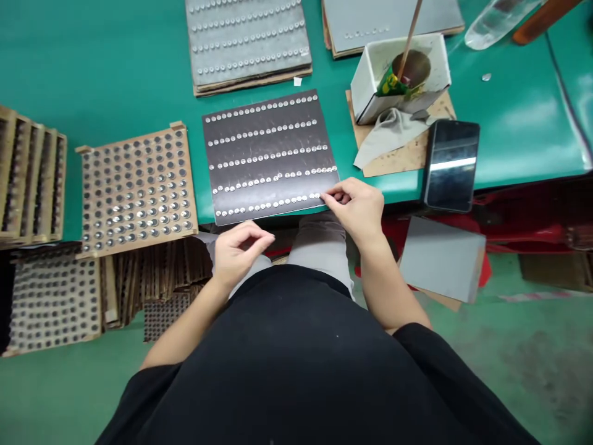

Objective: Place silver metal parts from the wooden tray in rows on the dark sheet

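Observation:
A dark flat board [269,157] lies at the table's front edge, bearing several rows of small round silver metal pieces [266,206]. My right hand [356,207] is over its near right corner, thumb and forefinger pinched at the last round piece of the nearest row. Just off the board's front edge, my left hand [241,250] is closed in a pinch, thumb against forefinger. Whatever sits between those left fingertips is too small to make out. To the left, a wooden-edged tray [139,188] carries rows of dark round pieces, some with shiny tops.
A grey board [250,43] with similar rows lies behind. At right are a white box [370,74] holding a tin and stick, a grey cloth [393,133], and a phone [451,167] overhanging the edge. Stacked trays [32,179] stand far left.

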Demonstrator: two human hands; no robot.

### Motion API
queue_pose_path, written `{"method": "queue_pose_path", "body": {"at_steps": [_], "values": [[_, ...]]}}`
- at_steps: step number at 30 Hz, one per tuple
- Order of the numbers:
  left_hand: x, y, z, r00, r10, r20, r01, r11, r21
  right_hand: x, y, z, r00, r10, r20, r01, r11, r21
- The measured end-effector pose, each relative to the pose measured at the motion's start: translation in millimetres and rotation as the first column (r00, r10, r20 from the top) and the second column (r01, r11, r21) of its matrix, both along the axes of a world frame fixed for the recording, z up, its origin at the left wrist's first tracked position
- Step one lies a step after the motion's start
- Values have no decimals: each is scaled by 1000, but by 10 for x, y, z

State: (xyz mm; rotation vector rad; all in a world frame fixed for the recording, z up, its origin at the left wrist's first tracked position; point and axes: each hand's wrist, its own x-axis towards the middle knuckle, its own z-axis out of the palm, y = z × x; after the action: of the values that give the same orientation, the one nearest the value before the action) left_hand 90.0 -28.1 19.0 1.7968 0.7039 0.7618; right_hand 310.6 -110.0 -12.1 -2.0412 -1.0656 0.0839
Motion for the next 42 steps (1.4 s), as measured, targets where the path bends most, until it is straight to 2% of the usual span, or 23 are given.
{"method": "queue_pose_path", "body": {"at_steps": [3, 5, 7, 10, 14, 20, 24, 26, 30, 32, 35, 39, 42], "values": [[108, -107, -36, 999, -31, 22, 36, 955, -294, -79, -45, 5, 995, 86, -51, -76, 981, 179], [169, -153, -62, 998, -16, 62, 44, 875, -482, -197, -93, 31, 977, 201, -75, -168, 932, 321], [219, -180, -69, 996, 9, 87, 46, 788, -614, -345, -131, 68, 945, 320, -63, -262, 861, 435], [260, -195, -42, 991, 9, 135, 90, 705, -704, -546, -152, 116, 905, 426, -21, -355, 780, 515], [254, -198, -5, 982, -8, 190, 149, 657, -739, -661, -132, 121, 879, 477, 8, -410, 745, 527], [221, -203, 1, 978, 13, 207, 149, 651, -745, -648, -117, 88, 858, 513, 8, -438, 725, 532], [228, -211, 9, 982, 39, 187, 117, 651, -750, -653, -144, 60, 838, 543, -48, -439, 724, 532], [232, -220, -1, 982, 63, 178, 93, 660, -745, -674, -169, 39, 829, 544, -132, -408, 749, 521], [227, -238, -45, 978, 130, 163, 25, 704, -710, -740, -218, 8, 787, 438, -435, -237, 865, 442], [218, -242, -64, 975, 160, 153, -17, 741, -672, -763, -231, 18, 734, 442, -515, -264, 885, 384], [202, -241, -71, 975, 177, 132, -61, 790, -610, -757, -233, 72, 702, 492, -515, -383, 870, 310], [191, -243, -50, 985, 131, 114, -36, 798, -601, -706, -216, 137, 773, 422, -474, -303, 902, 309], [191, -246, -30, 987, 95, 127, 9, 769, -640, -704, -208, 125, 848, 349, -398, -245, 925, 289]]}}
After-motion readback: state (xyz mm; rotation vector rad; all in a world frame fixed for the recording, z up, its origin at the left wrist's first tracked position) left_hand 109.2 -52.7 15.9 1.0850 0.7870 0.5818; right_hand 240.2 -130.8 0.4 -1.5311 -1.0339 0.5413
